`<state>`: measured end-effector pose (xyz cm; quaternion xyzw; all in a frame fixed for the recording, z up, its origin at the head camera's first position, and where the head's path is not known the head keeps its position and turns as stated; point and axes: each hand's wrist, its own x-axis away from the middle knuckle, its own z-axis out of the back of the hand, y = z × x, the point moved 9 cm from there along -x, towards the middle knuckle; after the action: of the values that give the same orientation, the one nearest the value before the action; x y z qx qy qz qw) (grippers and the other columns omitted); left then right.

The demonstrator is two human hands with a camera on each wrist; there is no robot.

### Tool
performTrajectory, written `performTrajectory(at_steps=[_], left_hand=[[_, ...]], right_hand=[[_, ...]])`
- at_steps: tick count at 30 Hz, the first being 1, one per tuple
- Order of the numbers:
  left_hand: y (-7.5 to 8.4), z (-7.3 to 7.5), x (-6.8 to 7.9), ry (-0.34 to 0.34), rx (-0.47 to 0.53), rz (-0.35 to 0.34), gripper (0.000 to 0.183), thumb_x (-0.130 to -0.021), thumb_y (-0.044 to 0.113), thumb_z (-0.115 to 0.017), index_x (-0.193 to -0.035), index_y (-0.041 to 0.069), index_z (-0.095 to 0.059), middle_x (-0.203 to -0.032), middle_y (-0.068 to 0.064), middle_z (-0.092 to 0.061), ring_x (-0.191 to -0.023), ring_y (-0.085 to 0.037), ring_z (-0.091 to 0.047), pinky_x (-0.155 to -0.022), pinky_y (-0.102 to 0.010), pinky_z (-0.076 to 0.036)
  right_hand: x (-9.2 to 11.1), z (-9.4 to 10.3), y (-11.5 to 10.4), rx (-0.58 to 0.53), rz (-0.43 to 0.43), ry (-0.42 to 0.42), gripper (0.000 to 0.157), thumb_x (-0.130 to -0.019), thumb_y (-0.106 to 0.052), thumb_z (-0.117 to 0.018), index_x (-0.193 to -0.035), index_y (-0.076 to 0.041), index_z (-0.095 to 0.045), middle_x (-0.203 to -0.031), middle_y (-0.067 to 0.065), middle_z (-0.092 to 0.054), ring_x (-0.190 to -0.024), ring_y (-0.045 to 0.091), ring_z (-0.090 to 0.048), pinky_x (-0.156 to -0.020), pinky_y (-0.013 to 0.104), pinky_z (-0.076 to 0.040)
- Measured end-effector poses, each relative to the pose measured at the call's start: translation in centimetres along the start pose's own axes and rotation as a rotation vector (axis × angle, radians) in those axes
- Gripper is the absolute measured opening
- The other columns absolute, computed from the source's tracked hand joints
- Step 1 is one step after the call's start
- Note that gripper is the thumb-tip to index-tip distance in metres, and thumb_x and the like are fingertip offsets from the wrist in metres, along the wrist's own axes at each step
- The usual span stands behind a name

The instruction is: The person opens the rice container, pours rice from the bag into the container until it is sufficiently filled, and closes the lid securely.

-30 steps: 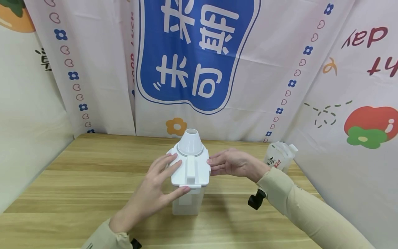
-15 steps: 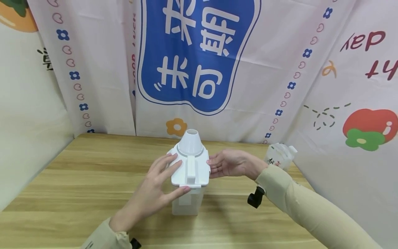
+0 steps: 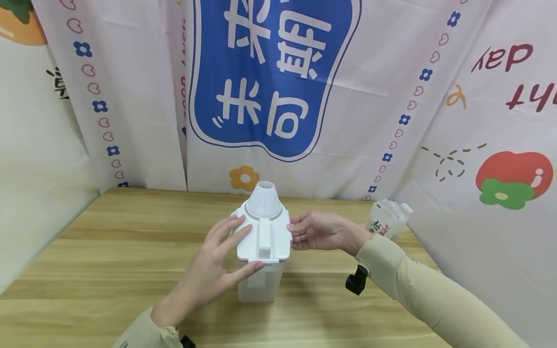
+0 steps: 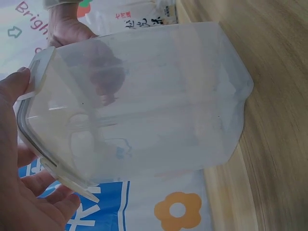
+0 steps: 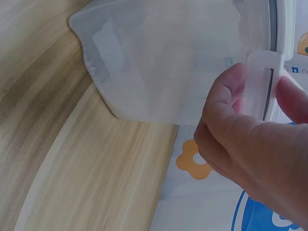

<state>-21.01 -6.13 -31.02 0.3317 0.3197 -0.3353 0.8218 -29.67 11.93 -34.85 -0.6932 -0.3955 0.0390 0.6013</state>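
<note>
patterned white cloth (image 3: 148, 135) is hanging behind a wood-grain table (image 3: 109, 285), where a translucent container (image 4: 168, 101) is standing upright near the middle, its white lid (image 3: 250, 250) bearing a cone (image 3: 263, 203). the left hand (image 3: 209, 270) is gripping the lid's near-left corner, thumb lying on the front latch (image 3: 271, 261) — the right hand (image 3: 324, 232) is pinching the right-side latch (image 5: 257, 86). farther right, a printed pouch (image 3: 385, 217) is resting.
</note>
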Motion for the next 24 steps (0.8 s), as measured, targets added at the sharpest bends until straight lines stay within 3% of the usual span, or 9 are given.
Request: performTrajectory(at_steps=[5, 14, 24], left_hand=[[-0.09, -0.06, 0.05, -0.005, 0.004, 0.007, 0.074, -0.085, 0.059, -0.068, -0.134, 0.004, -0.059, -0.146, -0.014, -0.046, -0.135, -0.036, -0.037, -0.104, -0.061, -0.037], [0.01, -0.12, 0.19, -0.009, 0.013, 0.007, 0.075, -0.084, 0.057, -0.07, -0.134, 0.003, -0.059, -0.146, -0.014, -0.045, -0.135, -0.037, -0.036, -0.104, -0.062, -0.036], [0.01, -0.1, -0.07, -0.006, 0.021, 0.003, 0.075, -0.083, 0.056, -0.072, -0.133, 0.001, -0.059, -0.145, -0.016, -0.046, -0.134, -0.038, -0.037, -0.104, -0.062, -0.036]], right_hand=[[-0.11, 0.1, 0.09, -0.001, 0.001, -0.001, 0.022, -0.099, 0.003, -0.049, -0.121, 0.006, -0.051, -0.096, 0.011, -0.066, -0.087, 0.019, -0.063, -0.087, 0.033, -0.053], [-0.07, 0.46, 0.55, -0.05, -0.005, 0.008, 0.021, -0.098, 0.005, -0.049, -0.119, 0.008, -0.05, -0.096, 0.014, -0.065, -0.089, 0.021, -0.064, -0.097, 0.039, -0.05], [-0.1, 0.9, 0.63, -0.101, -0.008, 0.054, 0.017, -0.098, 0.005, -0.05, -0.114, 0.007, -0.051, -0.094, 0.015, -0.065, -0.086, 0.02, -0.064, -0.094, 0.038, -0.051]])
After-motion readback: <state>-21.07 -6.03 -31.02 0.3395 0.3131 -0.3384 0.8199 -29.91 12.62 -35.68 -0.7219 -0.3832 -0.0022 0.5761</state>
